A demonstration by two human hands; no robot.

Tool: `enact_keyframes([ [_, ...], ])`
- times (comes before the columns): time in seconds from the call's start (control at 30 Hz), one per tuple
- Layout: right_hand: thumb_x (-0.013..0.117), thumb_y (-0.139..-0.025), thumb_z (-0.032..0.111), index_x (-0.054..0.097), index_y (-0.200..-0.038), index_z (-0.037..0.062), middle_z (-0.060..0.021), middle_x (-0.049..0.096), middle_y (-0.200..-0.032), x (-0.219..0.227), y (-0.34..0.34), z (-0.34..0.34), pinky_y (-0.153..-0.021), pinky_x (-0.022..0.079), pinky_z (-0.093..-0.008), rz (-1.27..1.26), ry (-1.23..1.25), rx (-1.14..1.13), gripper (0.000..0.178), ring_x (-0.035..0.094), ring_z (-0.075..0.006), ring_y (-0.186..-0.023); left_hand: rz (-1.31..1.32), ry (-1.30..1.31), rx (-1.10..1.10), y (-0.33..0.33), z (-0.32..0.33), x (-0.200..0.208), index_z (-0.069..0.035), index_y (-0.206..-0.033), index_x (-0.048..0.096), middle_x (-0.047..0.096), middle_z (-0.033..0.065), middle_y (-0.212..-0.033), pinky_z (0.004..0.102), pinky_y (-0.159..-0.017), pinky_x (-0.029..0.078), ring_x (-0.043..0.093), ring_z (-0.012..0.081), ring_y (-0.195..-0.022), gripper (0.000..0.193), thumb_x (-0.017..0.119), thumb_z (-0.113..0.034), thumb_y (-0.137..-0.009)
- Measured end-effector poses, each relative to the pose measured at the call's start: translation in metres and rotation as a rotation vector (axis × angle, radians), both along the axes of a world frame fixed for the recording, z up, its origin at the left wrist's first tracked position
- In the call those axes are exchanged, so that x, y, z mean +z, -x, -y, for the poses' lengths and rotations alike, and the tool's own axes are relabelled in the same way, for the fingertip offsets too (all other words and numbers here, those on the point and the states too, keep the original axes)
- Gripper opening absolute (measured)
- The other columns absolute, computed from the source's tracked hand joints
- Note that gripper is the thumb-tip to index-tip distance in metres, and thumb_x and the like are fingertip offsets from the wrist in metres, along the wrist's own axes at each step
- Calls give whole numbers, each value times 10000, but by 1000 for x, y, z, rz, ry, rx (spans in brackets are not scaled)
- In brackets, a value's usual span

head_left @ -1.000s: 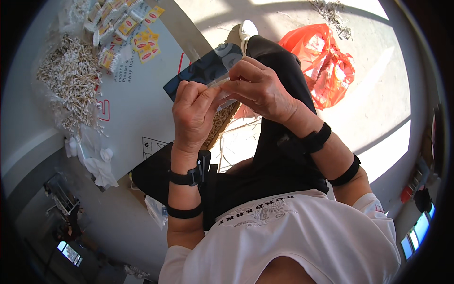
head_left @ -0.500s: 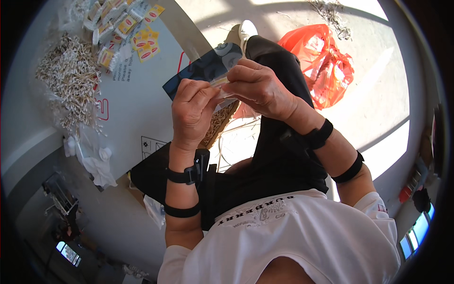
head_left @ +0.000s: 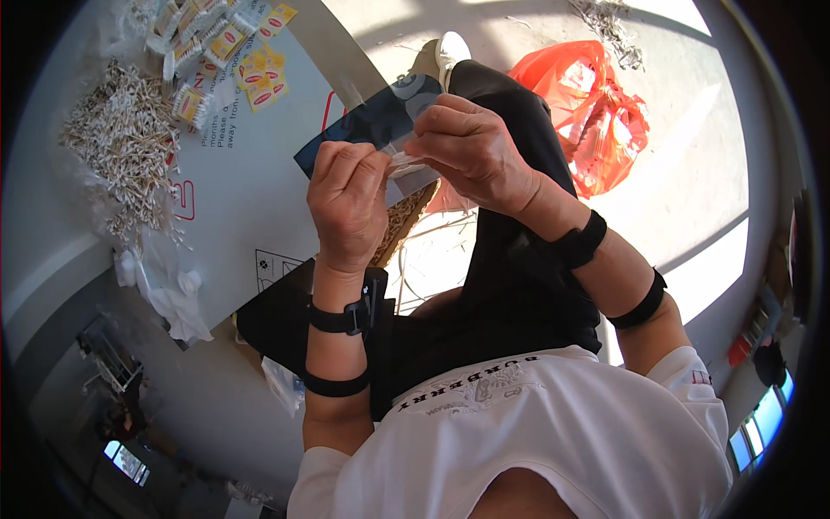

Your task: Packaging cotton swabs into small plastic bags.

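Above the table's edge, my two hands pinch a small clear plastic bag [head_left: 403, 161] with thin white sticks in it, apparently cotton swabs. My left hand [head_left: 347, 203] is closed on its left side, thumb against the bent fingers. On the other side my right hand [head_left: 474, 156] grips it between thumb and fingertips. Fingers cover much of the bag. Just beyond it lies a dark blue, glossy sheet [head_left: 356, 125]. Under the hands, a cardboard box [head_left: 424, 201] holding thin sticks is partly hidden.
On the grey table [head_left: 233, 208], a heap of loose cotton swabs [head_left: 130, 151] lies at left. Filled swab packs [head_left: 192, 105] and yellow cards [head_left: 264, 80] are farther back. A red plastic bag [head_left: 596, 130] sits on the floor at right, near my leg.
My fingers have shifted slightly apart, and more of the bag and the sticks in it shows between them. My left hand has moved a little to the left.
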State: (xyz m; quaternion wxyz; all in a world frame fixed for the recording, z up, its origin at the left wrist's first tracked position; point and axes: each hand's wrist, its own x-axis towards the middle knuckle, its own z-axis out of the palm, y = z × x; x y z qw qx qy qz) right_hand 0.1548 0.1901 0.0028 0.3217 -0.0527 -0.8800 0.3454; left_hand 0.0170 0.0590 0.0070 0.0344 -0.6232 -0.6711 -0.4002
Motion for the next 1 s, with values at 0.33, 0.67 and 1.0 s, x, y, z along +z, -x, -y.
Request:
enact_keyframes([
  [0.33, 708, -749, -21, 630, -802, -2, -59, 525, -833, 3, -5, 8, -641, 443, -294, 41, 376, -8, 97, 550, -211, -742, 341, 93, -38, 0, 2, 4, -19, -785, 615, 548, 50, -767, 289, -586, 444, 520, 211, -706, 151, 733, 47, -717],
  [0.67, 712, -767, 44, 572, -709, -30, -30, 506, -625, 15, 5, -1, -552, 399, -261, 522, 748, -52, 168, 485, -80, -597, 1049, 657, 34, 14, -4, 21, 15, -779, 587, 587, -3, -669, 226, -579, 431, 502, 51, -618, 118, 698, 1, -811],
  [1.0, 719, -721, 62, 580, -681, -45, -25, 520, -582, 29, 7, 0, -519, 397, -251, 599, 705, -83, 180, 486, -64, -577, 968, 657, -42, 13, -7, 26, 24, -802, 657, 617, -2, -683, 205, -599, 434, 530, 51, -639, 57, 708, 5, -787],
])
